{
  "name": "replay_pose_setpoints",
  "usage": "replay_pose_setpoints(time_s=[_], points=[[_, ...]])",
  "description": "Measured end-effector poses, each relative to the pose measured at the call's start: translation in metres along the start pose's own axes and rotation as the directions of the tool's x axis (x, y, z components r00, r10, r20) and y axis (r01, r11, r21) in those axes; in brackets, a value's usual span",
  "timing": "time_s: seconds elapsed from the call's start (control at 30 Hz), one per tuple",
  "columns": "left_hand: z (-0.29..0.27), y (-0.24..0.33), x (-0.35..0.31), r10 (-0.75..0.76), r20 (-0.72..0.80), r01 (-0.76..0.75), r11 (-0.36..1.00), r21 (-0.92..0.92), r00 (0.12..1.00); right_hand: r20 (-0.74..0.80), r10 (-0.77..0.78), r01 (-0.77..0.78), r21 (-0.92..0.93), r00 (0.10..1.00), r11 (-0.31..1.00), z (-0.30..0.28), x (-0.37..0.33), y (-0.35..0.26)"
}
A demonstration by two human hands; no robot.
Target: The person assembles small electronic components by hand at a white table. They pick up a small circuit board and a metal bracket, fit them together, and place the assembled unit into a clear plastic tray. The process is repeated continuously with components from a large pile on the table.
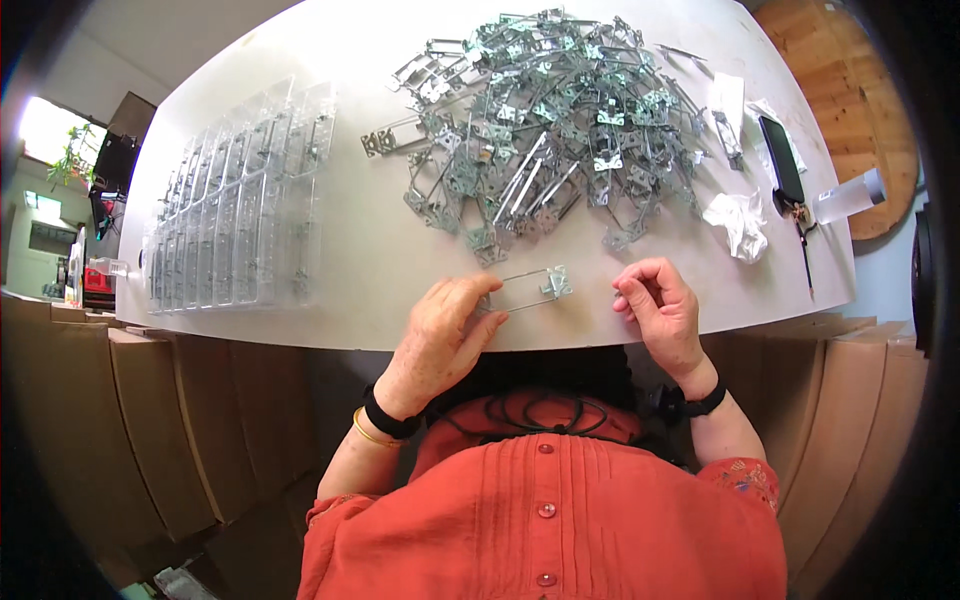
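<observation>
Near the front edge of the white table, my left hand [446,325] is closed on one end of a metal bracket frame [556,283]. Two thin parallel rods run from my fingers to a small stamped plate at its right end. Just right of that plate, apart from it, my right hand [660,308] is closed, thumb against the curled fingers. Whatever sits in that pinch, if anything, is too small to make out. Beyond both hands lies a big tangled heap of similar metal bracket frames [560,110].
At the left stand clear plastic trays [235,220] with metal parts in their slots. On the right lie crumpled white tissue [738,224], a dark phone [782,160], keys [797,212] and a clear cylinder [848,197]. Cardboard boxes [160,420] line the space below the table edge.
</observation>
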State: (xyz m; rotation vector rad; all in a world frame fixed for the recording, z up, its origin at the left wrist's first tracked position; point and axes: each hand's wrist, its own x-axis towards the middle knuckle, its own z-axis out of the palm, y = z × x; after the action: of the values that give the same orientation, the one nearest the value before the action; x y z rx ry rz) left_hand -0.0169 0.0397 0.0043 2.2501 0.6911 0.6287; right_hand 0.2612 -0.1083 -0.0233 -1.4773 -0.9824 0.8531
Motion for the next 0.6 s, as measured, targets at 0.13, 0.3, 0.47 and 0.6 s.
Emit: replay_pose_setpoints(time_s=[0.13, 0.3, 0.47, 0.6], points=[[0.003, -0.006, -0.001, 0.115, -0.03, -0.108, 0.981, 0.16, 0.993, 0.011, 0.003, -0.004, 0.03, 1.0, 1.0, 0.013, -0.004, 0.0], [0.012, -0.009, -0.009, 0.128, -0.064, -0.108, 0.962, 0.252, 0.99, 0.063, -0.019, 0.018, 0.014, 0.998, 1.0, 0.028, -0.004, -0.002], [0.017, -0.008, -0.013, 0.125, -0.092, -0.096, 0.958, 0.269, 0.988, 0.06, -0.05, 0.048, 0.033, 0.997, 0.998, 0.033, -0.002, -0.003], [0.019, -0.012, -0.013, 0.13, -0.097, -0.1, 0.959, 0.264, 0.987, 0.06, -0.08, 0.077, 0.045, 0.995, 0.996, 0.035, 0.002, -0.004]])
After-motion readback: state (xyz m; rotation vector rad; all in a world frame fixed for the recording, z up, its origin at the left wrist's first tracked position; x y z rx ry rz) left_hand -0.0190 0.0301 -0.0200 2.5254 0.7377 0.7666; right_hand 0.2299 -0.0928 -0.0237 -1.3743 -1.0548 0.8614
